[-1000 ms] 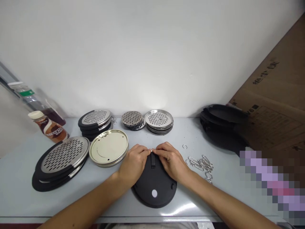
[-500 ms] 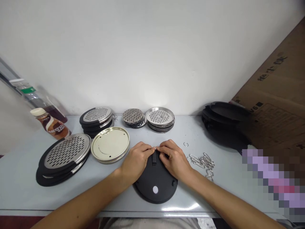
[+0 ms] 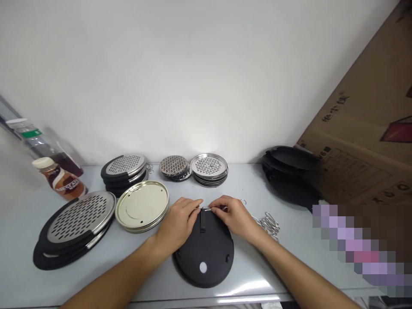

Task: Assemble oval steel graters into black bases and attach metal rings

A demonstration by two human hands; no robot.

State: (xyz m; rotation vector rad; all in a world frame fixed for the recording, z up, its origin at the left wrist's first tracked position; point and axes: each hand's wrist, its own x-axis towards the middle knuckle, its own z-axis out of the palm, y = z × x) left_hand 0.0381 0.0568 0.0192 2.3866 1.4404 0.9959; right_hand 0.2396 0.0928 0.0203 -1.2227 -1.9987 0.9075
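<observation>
Metal rings [image 3: 269, 223] are lying beside the right hand [image 3: 232, 214], its forearm [image 3: 289, 268] partly hiding them; stacked pale plates [image 3: 141, 205] are sitting near the left hand [image 3: 179, 219]. Both hands are pinching a thin metal piece [image 3: 206, 209] at the far edge of the black disc [image 3: 203, 249] lying on the tabletop [image 3: 154, 283].

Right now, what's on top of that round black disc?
A white spot, a black strap near the far edge, and small black knobs. The left hand covers part of the black disc; its underside is hidden.
</observation>
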